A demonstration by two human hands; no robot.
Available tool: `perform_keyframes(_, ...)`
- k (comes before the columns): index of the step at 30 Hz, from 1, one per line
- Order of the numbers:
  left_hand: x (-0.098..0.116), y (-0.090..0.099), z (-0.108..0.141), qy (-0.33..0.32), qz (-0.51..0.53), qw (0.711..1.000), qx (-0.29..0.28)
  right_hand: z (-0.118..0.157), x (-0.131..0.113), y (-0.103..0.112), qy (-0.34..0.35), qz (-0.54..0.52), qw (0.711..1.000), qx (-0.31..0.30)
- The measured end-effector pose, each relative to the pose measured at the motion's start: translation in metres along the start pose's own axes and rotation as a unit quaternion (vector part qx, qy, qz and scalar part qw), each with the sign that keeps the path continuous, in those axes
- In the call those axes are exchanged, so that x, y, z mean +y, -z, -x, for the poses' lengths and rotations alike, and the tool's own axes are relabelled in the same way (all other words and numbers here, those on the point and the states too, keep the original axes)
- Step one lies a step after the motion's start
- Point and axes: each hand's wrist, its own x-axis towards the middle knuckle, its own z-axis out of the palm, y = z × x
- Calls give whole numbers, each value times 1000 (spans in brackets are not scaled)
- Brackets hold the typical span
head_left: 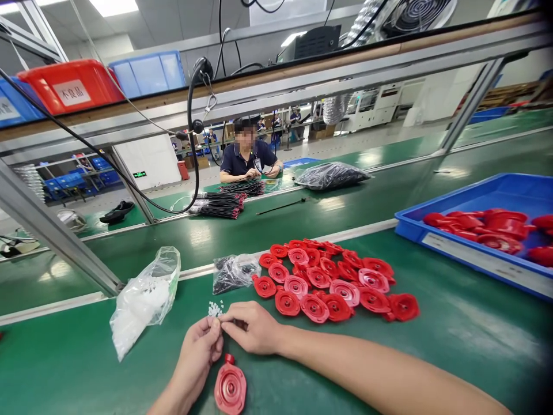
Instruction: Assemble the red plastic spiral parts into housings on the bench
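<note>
My left hand [199, 350] and my right hand [254, 327] meet over the green bench, thumbs and fingertips pinched together. Whatever lies between the fingertips is too small to make out. Just beyond them is a small heap of tiny white plastic pieces [215, 309]. A single red plastic part [230, 387], round with ringed ridges and a short neck, lies close below my hands. Many similar red parts [318, 276] are spread face up to the right, beyond my right forearm.
A clear bag of white pieces [144, 305] lies at left, and a bag of small black parts [233, 272] behind my hands. At right stands a blue tray [470, 253] holding red parts. Across the bench, a person [248, 155] sits behind bundled black cables [218, 204].
</note>
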Motion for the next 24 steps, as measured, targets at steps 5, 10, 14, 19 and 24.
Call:
perform_keyframes(5,12,2,10,-23,-172,984,-30,1,5,2,-76,-73,994,31)
perform_keyframes(10,20,-2,34,-107,-449,875,-144,-1,10,7,-157,-109,978,82)
perform_keyframes(14,-1,-1,34,-170,-527,802,-225,-4,16,8,-194,-125,968,101)
perform_keyframes(19,-11,2,18,-139,-456,870,-127,-5,15,8,-194,-131,967,98)
perform_keyframes(24,4,3,10,-51,-152,987,27,-3,5,10,-142,-102,979,105)
